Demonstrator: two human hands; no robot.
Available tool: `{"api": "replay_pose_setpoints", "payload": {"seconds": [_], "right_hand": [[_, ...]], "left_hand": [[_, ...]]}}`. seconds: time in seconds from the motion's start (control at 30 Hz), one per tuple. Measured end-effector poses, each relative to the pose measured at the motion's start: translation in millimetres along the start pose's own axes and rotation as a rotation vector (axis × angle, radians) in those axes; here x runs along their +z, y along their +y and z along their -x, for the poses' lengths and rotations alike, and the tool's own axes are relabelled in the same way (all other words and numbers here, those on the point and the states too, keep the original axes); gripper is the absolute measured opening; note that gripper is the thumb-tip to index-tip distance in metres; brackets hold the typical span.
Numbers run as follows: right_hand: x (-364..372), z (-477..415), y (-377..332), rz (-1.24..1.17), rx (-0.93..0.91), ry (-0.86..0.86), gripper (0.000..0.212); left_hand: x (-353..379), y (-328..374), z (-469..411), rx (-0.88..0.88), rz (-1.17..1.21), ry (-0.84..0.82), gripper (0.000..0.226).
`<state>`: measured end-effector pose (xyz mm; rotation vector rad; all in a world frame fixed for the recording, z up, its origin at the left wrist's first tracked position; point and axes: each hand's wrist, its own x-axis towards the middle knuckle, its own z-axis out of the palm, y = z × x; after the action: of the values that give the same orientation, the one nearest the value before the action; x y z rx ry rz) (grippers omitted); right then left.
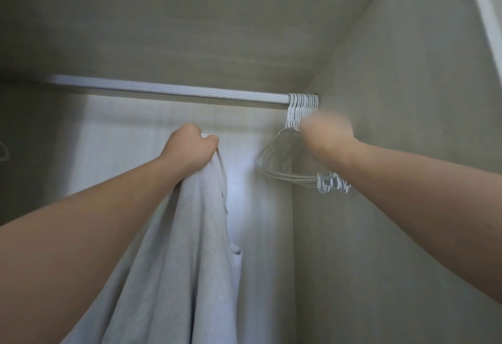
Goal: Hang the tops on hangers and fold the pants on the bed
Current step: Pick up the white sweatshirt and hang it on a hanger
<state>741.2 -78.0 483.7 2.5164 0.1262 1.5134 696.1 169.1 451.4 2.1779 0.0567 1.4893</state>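
Note:
My left hand grips the top edge of a light grey top, which hangs down from my fist inside a wardrobe. Several white hangers hang bunched at the right end of the white clothes rail. My right hand is raised at the necks of those hangers, just under the rail. It is blurred by motion, so its fingers and any hold on a hanger cannot be made out.
A wood-grain shelf lies just above the rail. The wardrobe's side wall stands close on the right, behind the hangers. The back panel is pale and lit.

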Motion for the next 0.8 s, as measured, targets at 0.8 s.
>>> {"api": "replay_pose_setpoints", "payload": {"seconds": [0.8], "right_hand": [[-28.6,40.9,25.7,-0.900,0.282,0.195,0.016]], "left_hand": [[6.5,16.9,33.2,0.056,0.094,-0.084,0.035]]}}
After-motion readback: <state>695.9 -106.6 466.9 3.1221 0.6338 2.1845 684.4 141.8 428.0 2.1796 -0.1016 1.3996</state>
